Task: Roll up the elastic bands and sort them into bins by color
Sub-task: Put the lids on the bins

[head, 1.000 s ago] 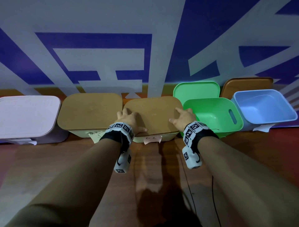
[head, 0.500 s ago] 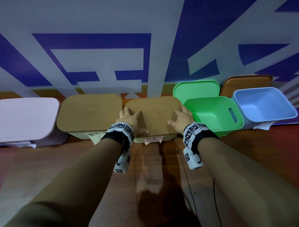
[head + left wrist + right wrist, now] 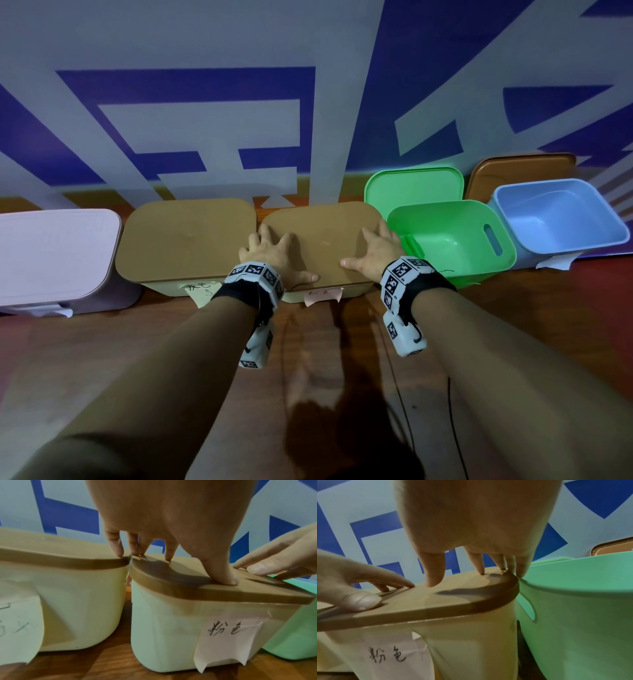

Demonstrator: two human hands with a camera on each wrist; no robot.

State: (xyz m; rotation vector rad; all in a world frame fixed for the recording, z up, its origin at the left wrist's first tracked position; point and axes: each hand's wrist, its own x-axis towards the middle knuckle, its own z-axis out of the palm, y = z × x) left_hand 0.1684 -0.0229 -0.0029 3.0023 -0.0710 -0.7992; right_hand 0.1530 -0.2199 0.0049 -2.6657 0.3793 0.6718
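Both hands, left hand (image 3: 270, 251) and right hand (image 3: 378, 251), fingers spread flat on the brown lid (image 3: 322, 240), probably about to lift it off the cream bin (image 3: 180, 628); needs fingertips hooked under its side edges.

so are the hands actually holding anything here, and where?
Nothing is gripped. Left hand and right hand rest with spread fingers on top of the brown lid of the pink-labelled bin, near its left and right edges.

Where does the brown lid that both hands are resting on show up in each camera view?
Head: the brown flat plastic lid sits centre, atop the cream bin, left of the green bin.
Left wrist: the lid crosses centre right, under the left hand.
Right wrist: the lid slants across centre left.
Shared landmark: the handwritten paper label below it.
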